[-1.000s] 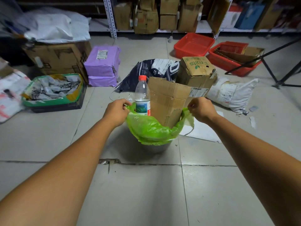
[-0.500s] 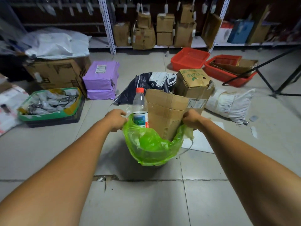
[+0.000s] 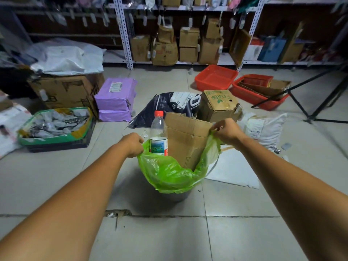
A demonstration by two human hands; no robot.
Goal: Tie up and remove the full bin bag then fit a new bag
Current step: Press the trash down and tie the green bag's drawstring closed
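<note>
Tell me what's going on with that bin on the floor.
A person is working on the translucent green plastic bin bag that lines the round grey bin. The left hand grips the bag's rim on the left side, and the right hand pinches the rim on the right, held a little higher. A clear plastic bottle with a red cap and a folded piece of brown cardboard stick up out of the bag. The bag is not yet tied and sits in the bin.

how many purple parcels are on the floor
2. The top parcel lies on the lower parcel, stacked on the floor to the right of the big box. Others may be hidden behind the clutter.
</note>
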